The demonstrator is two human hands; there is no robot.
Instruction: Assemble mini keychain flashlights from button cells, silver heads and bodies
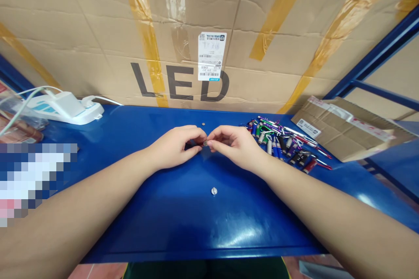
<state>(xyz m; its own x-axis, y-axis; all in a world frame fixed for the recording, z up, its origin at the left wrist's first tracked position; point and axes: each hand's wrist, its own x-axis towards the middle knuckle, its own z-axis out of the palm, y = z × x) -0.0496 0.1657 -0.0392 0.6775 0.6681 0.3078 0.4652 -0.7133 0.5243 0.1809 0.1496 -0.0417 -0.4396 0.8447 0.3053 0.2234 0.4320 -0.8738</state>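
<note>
Over the middle of the blue table (pixel 183 213), my left hand (pixel 176 146) and my right hand (pixel 237 146) meet at the fingertips. Both are closed in a pinch on a small silvery-ended piece (pixel 205 143), mostly covered by my fingers; a little dark red shows beside it. A tiny flat round disc (pixel 203 124) lies just beyond the fingertips. Nearer to me rests a round silver cap-like part (pixel 214 191) with a line across its face. Right of my right hand, several small keychain flashlights (pixel 278 144) in mixed colours with carabiner clips are heaped together.
A large cardboard box (pixel 98 43) marked LED stands along the back edge. To the left are a white power strip (pixel 78 115) with cables and a plastic bag (pixel 22 126). An open cardboard box (pixel 347 130) sits at right beside a blue metal frame (pixel 369 56).
</note>
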